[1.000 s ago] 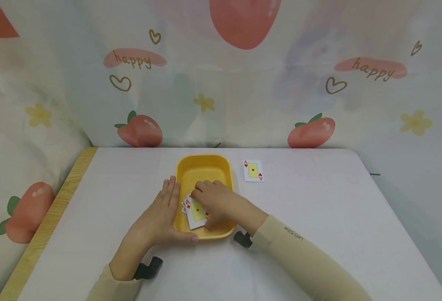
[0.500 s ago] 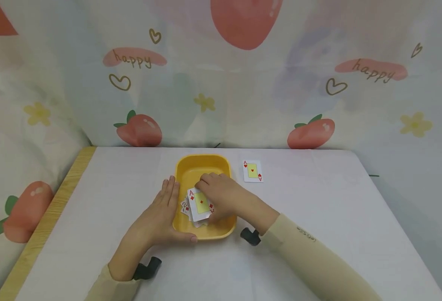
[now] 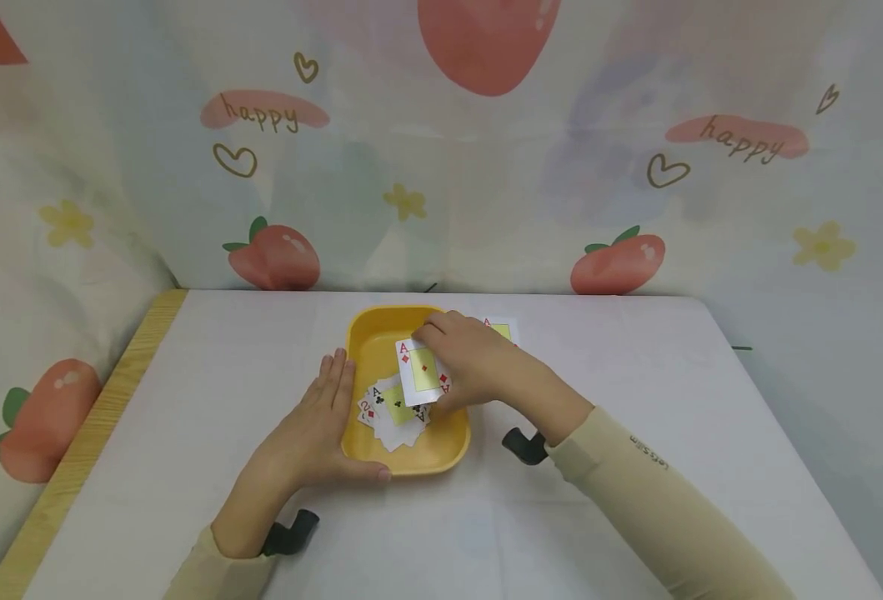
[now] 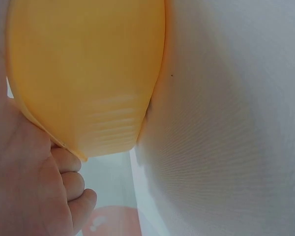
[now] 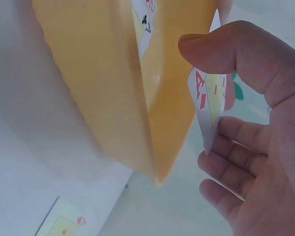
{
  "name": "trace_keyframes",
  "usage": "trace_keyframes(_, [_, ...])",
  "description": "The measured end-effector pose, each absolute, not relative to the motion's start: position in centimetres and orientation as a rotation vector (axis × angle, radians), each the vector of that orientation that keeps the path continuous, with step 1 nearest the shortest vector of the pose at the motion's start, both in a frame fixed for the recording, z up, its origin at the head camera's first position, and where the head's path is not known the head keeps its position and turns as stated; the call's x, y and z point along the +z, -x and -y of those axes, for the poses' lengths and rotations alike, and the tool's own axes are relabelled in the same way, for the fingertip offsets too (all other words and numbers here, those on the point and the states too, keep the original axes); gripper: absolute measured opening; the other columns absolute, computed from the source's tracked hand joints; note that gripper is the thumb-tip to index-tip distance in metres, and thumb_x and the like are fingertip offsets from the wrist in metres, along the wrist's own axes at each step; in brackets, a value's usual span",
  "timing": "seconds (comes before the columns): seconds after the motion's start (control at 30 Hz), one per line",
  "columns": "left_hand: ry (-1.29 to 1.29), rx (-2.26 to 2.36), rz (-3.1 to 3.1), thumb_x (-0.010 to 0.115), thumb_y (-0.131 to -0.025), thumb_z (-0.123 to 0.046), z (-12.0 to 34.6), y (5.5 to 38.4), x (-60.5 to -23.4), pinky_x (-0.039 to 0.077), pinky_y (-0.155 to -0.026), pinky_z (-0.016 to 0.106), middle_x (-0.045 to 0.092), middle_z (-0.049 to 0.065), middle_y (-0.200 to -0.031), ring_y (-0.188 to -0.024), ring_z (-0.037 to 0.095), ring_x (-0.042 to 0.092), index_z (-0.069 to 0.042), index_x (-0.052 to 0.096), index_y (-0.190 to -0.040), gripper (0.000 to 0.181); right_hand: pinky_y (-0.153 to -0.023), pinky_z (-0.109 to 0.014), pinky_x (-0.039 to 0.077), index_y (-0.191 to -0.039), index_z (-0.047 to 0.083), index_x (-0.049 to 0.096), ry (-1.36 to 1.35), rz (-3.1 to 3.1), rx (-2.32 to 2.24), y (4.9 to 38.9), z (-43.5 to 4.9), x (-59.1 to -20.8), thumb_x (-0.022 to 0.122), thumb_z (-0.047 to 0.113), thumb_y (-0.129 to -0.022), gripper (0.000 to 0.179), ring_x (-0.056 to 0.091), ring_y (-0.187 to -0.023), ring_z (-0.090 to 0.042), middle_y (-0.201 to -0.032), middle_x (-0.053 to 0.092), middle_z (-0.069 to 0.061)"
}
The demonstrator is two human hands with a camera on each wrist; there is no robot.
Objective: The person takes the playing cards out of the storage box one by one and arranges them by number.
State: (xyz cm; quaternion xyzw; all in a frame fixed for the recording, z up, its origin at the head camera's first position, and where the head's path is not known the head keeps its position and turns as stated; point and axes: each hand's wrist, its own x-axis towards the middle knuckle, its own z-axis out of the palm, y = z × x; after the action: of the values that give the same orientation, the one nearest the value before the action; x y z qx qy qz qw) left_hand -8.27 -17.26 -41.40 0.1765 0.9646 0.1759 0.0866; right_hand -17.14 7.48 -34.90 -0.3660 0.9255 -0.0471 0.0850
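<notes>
My right hand [image 3: 479, 358] pinches an ace of diamonds playing card [image 3: 420, 377] above the right side of a yellow tray [image 3: 369, 321]. The right wrist view shows the thumb on one edge of the card [image 5: 210, 96] and the fingers at the other. Inside the tray lies a loose pile of cards [image 3: 396, 417], an ace of clubs on top and a red two poking out at the left. My left hand [image 3: 309, 425] rests with straight fingers along the tray's left wall, its thumb at the near rim. An ace of hearts [image 3: 503, 328] lies on the table, partly hidden behind the right hand.
A white cloth covers the table [image 3: 599, 358], with a wooden strip [image 3: 103, 400] along its left edge. Behind stands a printed fabric backdrop [image 3: 441, 208] that also hangs at the sides.
The right hand has lifted the ace of diamonds off the pile and carried it up and to the right, uncovering the ace of clubs. The left hand has stayed at the tray.
</notes>
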Motion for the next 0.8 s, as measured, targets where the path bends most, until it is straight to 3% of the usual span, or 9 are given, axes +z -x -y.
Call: trace_keyframes(0.8, [-0.512,0.527,-2.881,0.074,-0.058,-0.083,17.0,8.1,-41.2,0.017,-0.123,0.05,-0.009,0.016,-0.167,-0.154,0.033,-0.005,0.001,0.001,-0.159,0.15,-0.097,-0.036,0.049,-0.139,0.006,0.05,0.911,-2.876,-0.125,18.4,-13.7,-34.7,0.086,0.027,-0.066,0.083,0.047,-0.114,-0.024,-0.132,0.049,-0.008])
